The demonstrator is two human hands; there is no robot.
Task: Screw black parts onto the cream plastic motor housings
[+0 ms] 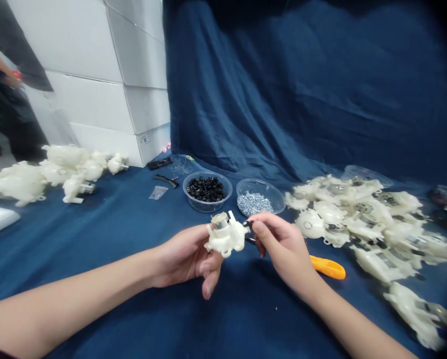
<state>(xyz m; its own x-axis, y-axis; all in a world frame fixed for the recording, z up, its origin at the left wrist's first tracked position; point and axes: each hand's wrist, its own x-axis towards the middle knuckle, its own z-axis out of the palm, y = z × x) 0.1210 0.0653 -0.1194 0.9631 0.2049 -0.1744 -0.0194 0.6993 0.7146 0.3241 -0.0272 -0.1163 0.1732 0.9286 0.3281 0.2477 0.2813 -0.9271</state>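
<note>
My left hand (193,257) holds a cream-white plastic housing (227,240) with a small silver motor (220,221) set in its top. Its lower fingers hang loosely beneath the part. Between the thumb and fingers of my right hand (279,239) is a small black plastic piece (247,224), pinched against the housing's right side. Whether it is seated there I cannot tell. Beside my right wrist lies a tool with an orange handle (328,267), partly covered by that hand. Behind the hands stand a clear bowl of black plastic pieces (207,189) and a clear bowl of silver screws (256,202).
Many similar housings (361,209) are heaped on the right, some with motors. More white housings (70,167) lie at left. White boxes (96,65) are stacked behind, next to a blue curtain (283,89). A small plastic bag (158,192) lies left of the bowls. Another person (17,65) stands far left.
</note>
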